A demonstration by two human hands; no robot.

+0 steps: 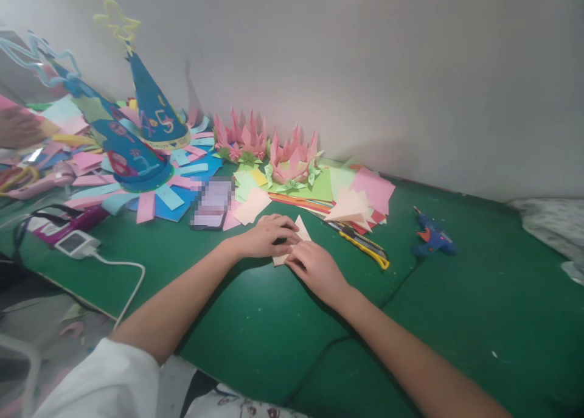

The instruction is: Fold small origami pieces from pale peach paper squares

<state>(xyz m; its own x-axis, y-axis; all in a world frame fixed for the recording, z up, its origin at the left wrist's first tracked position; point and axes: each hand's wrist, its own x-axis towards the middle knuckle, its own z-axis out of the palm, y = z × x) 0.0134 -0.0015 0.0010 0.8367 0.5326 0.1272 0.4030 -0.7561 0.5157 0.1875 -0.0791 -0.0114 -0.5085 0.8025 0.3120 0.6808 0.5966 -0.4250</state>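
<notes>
The yellow cutter [365, 246] lies on the green table [255, 345], and the small cream paper [302, 230] is to the left of it, under both hands. The left hand [269, 235] bends its fingers over this paper; I cannot tell if it grips or only presses. The right hand [314, 269], with fingers close together, holds the paper's near edge. To the right of the cutter is the blue glue gun [435, 238]. To its left, past the hands, lies the phone [213, 205]. Behind and left of the cutter stand 2 pink paper crowns [293, 159] and 2 blue cone hats [150, 95].
</notes>
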